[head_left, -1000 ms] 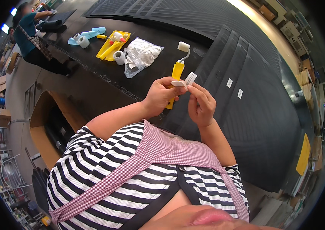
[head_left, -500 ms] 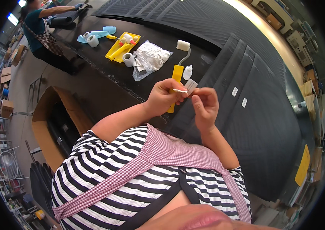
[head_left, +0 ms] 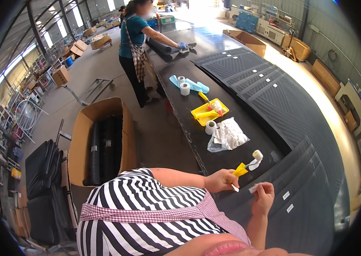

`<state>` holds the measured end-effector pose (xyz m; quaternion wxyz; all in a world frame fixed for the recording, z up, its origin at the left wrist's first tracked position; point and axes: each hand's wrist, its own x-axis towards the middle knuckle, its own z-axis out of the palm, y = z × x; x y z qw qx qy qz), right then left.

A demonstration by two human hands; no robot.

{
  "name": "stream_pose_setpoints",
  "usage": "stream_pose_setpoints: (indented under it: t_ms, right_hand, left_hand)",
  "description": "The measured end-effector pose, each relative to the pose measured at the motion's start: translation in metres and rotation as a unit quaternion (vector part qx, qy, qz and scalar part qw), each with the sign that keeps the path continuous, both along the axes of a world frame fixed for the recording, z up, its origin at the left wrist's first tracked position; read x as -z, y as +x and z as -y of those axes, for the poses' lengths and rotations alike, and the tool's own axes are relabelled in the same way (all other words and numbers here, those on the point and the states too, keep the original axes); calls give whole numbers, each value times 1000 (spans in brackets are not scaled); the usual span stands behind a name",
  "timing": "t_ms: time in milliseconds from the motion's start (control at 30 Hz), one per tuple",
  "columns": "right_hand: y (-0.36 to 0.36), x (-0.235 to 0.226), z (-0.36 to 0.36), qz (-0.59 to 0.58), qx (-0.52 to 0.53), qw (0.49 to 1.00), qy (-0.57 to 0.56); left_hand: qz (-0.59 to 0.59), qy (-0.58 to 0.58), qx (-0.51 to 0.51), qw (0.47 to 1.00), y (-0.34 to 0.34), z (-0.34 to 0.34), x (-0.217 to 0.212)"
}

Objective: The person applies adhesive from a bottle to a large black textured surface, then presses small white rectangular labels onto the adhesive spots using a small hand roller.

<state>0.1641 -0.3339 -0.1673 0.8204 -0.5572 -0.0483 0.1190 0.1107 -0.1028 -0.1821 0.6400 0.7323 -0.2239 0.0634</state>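
My left hand (head_left: pixel 222 181) is closed on a folded white paper strip (head_left: pixel 234 187), whose end sticks out from the fingers. A little to its right, my right hand (head_left: pixel 263 197) pinches a small white label (head_left: pixel 255 187) between thumb and fingers. Under both hands lie overlapping black ribbed mats (head_left: pixel 308 179), two of which carry small white labels (head_left: pixel 290 208). Just beyond the left hand, a paint roller with a yellow handle (head_left: pixel 240 170) lies on the table, partly hidden by that hand. Next to the roller is a white squeeze bottle (head_left: pixel 254 164).
Farther along the black table are a plastic bag of white paper (head_left: pixel 230 134), a yellow tray (head_left: pixel 198 112), white tape rolls (head_left: pixel 184 89) and blue sheets. An open carton (head_left: pixel 127 141) with black rolls stands at left. Beyond, a gloved person (head_left: pixel 133 47) handles a black roll.
My hands have drawn apart; the right has moved away from the paper strip with a label in its fingers. The view has tilted up, showing more of the hall.
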Motion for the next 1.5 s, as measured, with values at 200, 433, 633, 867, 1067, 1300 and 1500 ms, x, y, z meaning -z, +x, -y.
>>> stream_pose_setpoints:
  t_ms: [200,433,633,867,1067,1300,1500]
  right_hand:
    - [-3,63,95,-19,104,991,-78]
    - [-5,83,139,-66,103,988,-95]
    - [16,88,147,-63,144,970,-187]
    - [39,87,164,11,130,954,-268]
    - [64,82,169,-30,123,951,-280]
    - [114,86,157,48,80,917,-389]
    - [150,101,148,144,157,814,-540]
  left_hand:
    - [-43,47,-104,993,-7,-19,51]
    - [-19,61,-206,976,8,-18,79]
    - [0,88,-279,956,43,-18,102]
    - [-165,-102,-194,962,60,-24,156]
    - [-138,-36,-202,969,51,-26,140]
    - [-154,-50,-212,964,51,-30,148]
    - [-189,-114,-198,955,50,-34,151]
